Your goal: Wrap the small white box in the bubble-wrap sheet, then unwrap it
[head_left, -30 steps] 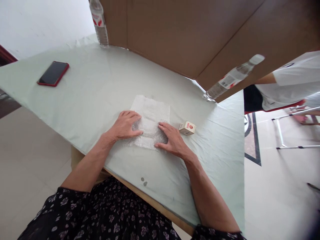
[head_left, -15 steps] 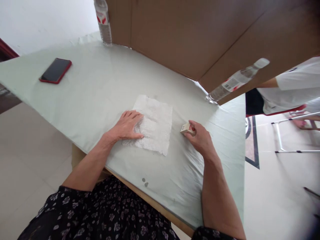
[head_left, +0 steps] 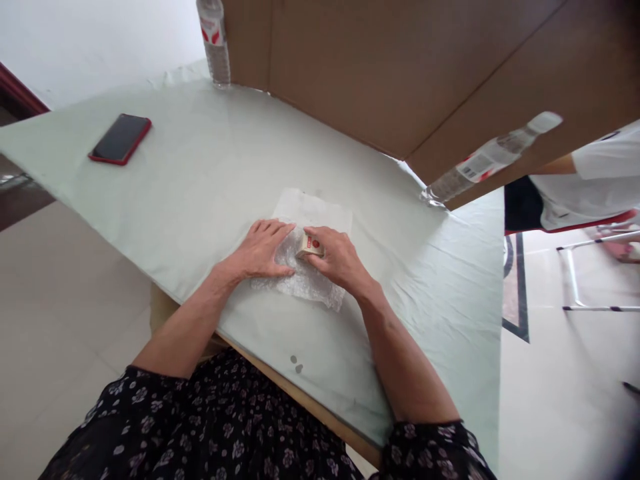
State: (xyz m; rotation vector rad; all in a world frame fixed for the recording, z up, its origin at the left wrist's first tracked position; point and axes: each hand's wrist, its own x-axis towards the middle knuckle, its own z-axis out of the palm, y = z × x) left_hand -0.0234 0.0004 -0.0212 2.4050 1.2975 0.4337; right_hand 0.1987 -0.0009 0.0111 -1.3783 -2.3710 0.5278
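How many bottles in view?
2: one bottle by the cardboard's left edge in the picture, a second bottle in front of its right part. The cardboard could hide more.

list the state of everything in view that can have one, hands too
bubble wrap, spread out, slightly rumpled
small box, held over the bubble wrap
left hand, grip open, on the bubble wrap
right hand, grip closed on the small box
phone, lying flat, screen dark
left bottle, upright
right bottle, upright, capped
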